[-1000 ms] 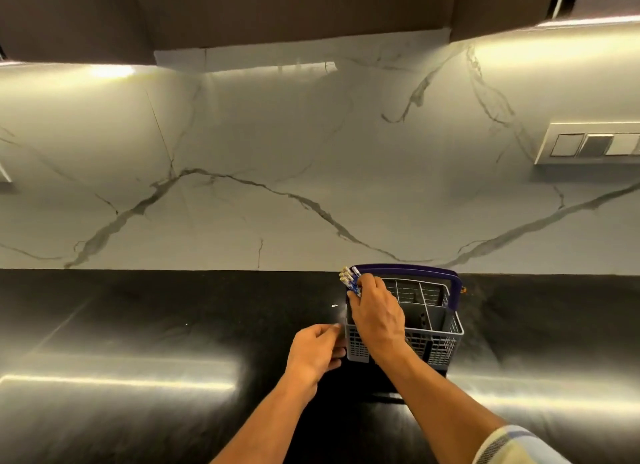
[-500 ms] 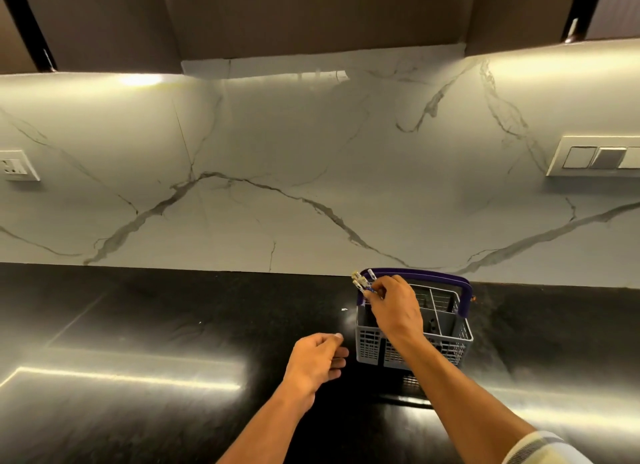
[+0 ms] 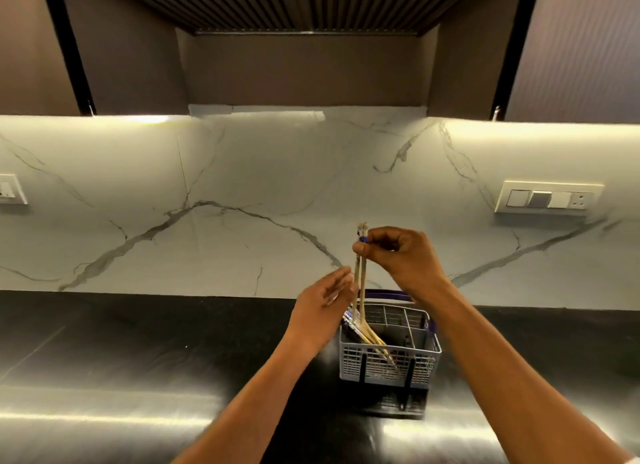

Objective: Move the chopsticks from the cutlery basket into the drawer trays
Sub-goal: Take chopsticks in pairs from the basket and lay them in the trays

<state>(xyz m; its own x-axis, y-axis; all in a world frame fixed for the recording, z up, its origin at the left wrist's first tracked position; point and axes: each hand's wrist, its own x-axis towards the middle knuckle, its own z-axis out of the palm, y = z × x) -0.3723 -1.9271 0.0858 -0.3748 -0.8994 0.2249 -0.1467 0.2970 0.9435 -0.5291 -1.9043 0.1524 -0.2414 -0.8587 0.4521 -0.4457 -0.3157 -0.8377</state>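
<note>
A grey plastic cutlery basket [image 3: 389, 361] with a purple handle stands on the black counter. My right hand [image 3: 398, 255] pinches the top ends of a pair of pale wooden chopsticks [image 3: 359, 280] and holds them upright above the basket's left side. Their lower tips are near the basket's rim. My left hand [image 3: 323, 306] is beside the sticks' lower half, fingers spread, just touching or nearly touching them. Several more chopsticks [image 3: 365, 337] lean in the basket's left compartment. No drawer or tray is in view.
The black polished counter [image 3: 138, 359] runs left and right in front of a white marble backsplash [image 3: 242, 204]. A switch plate [image 3: 549, 197] is on the wall at right, a socket [image 3: 10, 189] at far left. Dark cabinets and a slatted hood [image 3: 304, 3] hang overhead.
My right hand has lifted a pair of chopsticks up out of the basket. My left hand rose from the counter to the sticks. The camera tilted upward.
</note>
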